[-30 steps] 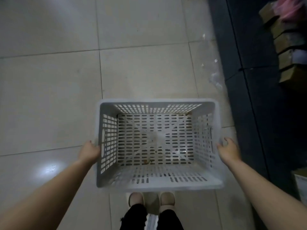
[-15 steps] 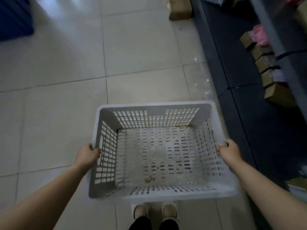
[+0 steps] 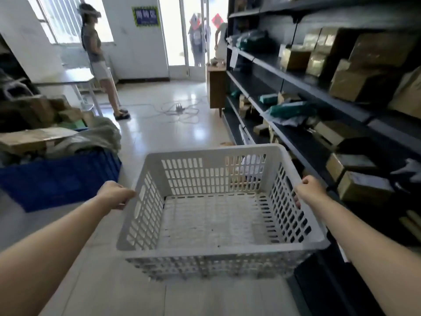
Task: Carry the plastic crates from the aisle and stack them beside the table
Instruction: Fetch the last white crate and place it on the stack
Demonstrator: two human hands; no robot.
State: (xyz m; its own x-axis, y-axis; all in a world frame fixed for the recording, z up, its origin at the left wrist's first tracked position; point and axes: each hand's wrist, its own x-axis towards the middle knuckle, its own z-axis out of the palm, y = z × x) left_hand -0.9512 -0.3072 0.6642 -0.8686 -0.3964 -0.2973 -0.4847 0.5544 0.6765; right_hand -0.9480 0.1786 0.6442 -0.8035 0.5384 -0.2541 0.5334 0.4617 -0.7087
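An empty white slotted plastic crate (image 3: 211, 153) hangs in front of me above the tiled floor, held level at about waist height. My left hand (image 3: 115, 193) grips its left rim, fingers curled over the edge. My right hand (image 3: 307, 188) grips the right rim the same way. A steel table (image 3: 75, 79) stands at the far left of the room, a good way ahead.
Dark shelving (image 3: 319, 92) with cardboard boxes runs along the right, close to the crate. A blue bin (image 3: 57, 176) heaped with cardboard and bags sits on the left. A person (image 3: 98, 58) stands by the table. A power strip and cables (image 3: 178, 108) lie on the floor ahead.
My view has swung up from the floor to the aisle and room ahead. The crate stays in both hands and now sits higher and more level in front of me.
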